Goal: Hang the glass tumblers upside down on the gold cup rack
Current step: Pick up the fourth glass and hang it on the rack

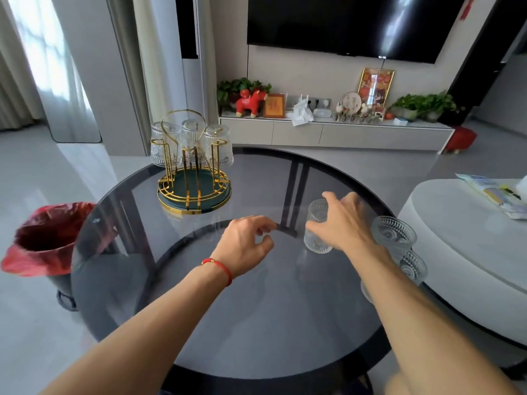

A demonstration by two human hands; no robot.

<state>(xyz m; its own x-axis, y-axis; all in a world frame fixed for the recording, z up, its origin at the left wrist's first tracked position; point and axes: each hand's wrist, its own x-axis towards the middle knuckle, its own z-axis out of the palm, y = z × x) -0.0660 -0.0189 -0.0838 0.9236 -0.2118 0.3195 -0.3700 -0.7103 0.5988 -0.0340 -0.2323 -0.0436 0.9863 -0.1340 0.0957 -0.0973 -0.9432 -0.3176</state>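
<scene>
The round dark glass worktop [228, 323] carries everything, and both hands reach over it from the near edge. Far ahead of the left hand [245, 246], toward the far left rim, stands the gold cup rack [194, 178] on its green round base. Three tumblers already hang on it upside down: the left hung tumbler [159, 143], the middle hung tumbler [192, 138] and the right hung tumbler [218, 146]. At least two gold pegs on the near side look free. So I judge the task is about half done, with three glasses left to hang, as far as I can count.

The right hand [342, 223] is wrapped around an upright tumbler [316, 226] that stands on the worktop; thumb on the near side, fingers over the far side, closing on it, but the glass does not seem lifted. Just right of this hand stands a second waiting tumbler [395, 233], and a third waiting tumbler [412, 266] is close behind it, beside the right forearm and partly hidden.

The left hand is half open, fingers curled loosely, and holds nothing; it hovers left of the grasped tumbler, well apart from the rack.
</scene>
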